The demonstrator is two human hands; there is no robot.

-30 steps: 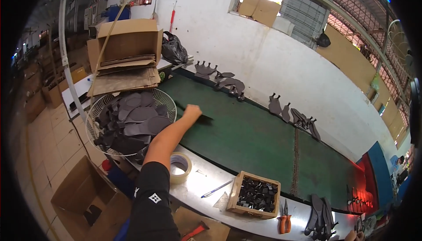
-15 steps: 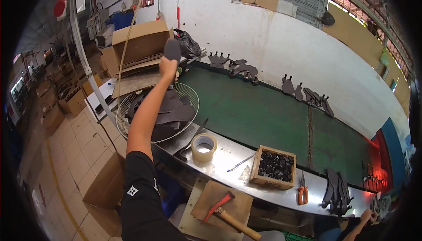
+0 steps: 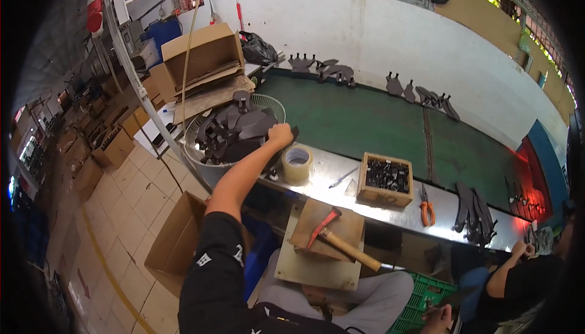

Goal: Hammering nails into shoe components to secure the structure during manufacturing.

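Observation:
My left hand (image 3: 281, 134) is closed at the right rim of a round wire basket (image 3: 282, 107). A dark narrow piece (image 3: 295, 133) sticks out past its fingers; its kind is unclear. Dark grey insoles (image 3: 253, 124), some with small black heel pieces, are heaped in the basket. Low at the right, my right hand (image 3: 437, 320) is closed on a dark flat piece, apparently an insole (image 3: 458, 298), partly cut off by the lower edge. Beside the left hand, a roll of clear tape (image 3: 297, 165) stands on the metal bench edge (image 3: 329, 162).
A hammer (image 3: 344, 242) lies on a wooden block over my lap. Along the bench are a pen (image 3: 343, 177), a wooden box of black heel pieces (image 3: 385, 174), orange-handled pliers (image 3: 427, 206) and stacked insoles (image 3: 473, 212). Behind runs a green belt (image 3: 359, 124). A co-worker's hand (image 3: 522, 249) is at right.
My left hand has come down and right from above the basket, where it held up an insole, to the bench edge. My right hand has come into view. The view has shifted.

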